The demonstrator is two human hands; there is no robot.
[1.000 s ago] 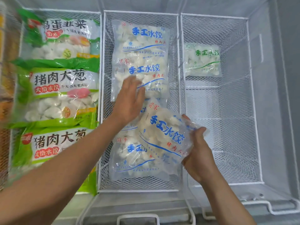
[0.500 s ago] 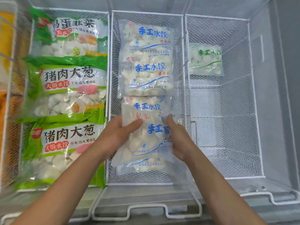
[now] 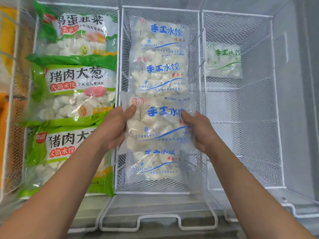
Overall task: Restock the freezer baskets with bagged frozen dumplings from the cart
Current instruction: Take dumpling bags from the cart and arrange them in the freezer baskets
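In the white wire middle basket (image 3: 120, 49), the left hand (image 3: 114, 128) and right hand (image 3: 200, 131) grip the blue-printed dumpling bag (image 3: 158, 125) between them, now higher than before; it half hides another bag (image 3: 155, 168) below.

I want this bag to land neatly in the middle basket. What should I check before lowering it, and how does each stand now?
1. Both hands grip the bag: ok. The left hand and right hand hold the blue-print bag at its side edges.
2. Bag over the middle basket: ok.
3. Bag square to the basket: ok, print reads level.
4. Landing spot: ok, it hovers over the near bag, overlapping the second bag.
5. Bag sealed: cannot tell.
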